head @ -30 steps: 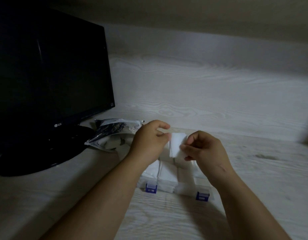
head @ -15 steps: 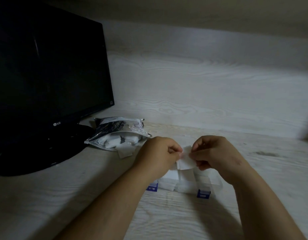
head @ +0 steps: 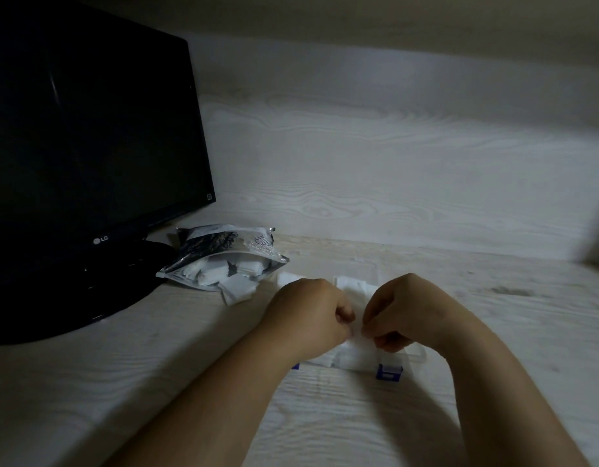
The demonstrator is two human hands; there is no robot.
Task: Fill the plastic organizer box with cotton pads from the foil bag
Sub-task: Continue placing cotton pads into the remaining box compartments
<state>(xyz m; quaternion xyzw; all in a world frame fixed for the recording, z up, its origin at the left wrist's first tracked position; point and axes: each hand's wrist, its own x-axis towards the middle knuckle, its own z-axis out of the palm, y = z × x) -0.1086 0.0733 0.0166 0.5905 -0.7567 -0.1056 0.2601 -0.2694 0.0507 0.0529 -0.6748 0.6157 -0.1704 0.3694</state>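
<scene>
At the far left of the pale wood-grain desk [head: 89, 382] stands a black flat-screen monitor with an LG mark [head: 89, 136]. Its screen is dark, and its round black glossy base [head: 65, 305] sits near the desk's left rear corner. Just right of the base, touching or nearly touching it, lies a crumpled silver foil bag with dark print [head: 224, 246]. The bag's mouth gapes toward the front edge of the desk. White square cotton pads show inside, and a few loose white cotton pads [head: 239, 288] spill from the mouth onto the desk.

Right of the bag, near the middle of the desk, the left hand [head: 308, 315] is curled, and its thumb and forefinger pinch the left edge of a single white cotton pad [head: 359, 339]. The right hand [head: 406, 311] is likewise curled and pinches the same pad from its right side. The two sets of fingertips almost meet above the box.

Beneath both hands sits the clear plastic organizer box [head: 416, 352], largely hidden by them. Stacked white pads [head: 350, 287] rise behind the knuckles, and more fill the front compartments [head: 347, 359]. One blue latch [head: 389, 371] shows on the box's front wall, facing the desk's front edge. A sliver of a second blue latch [head: 295, 366] peeks out beside the left forearm.
</scene>
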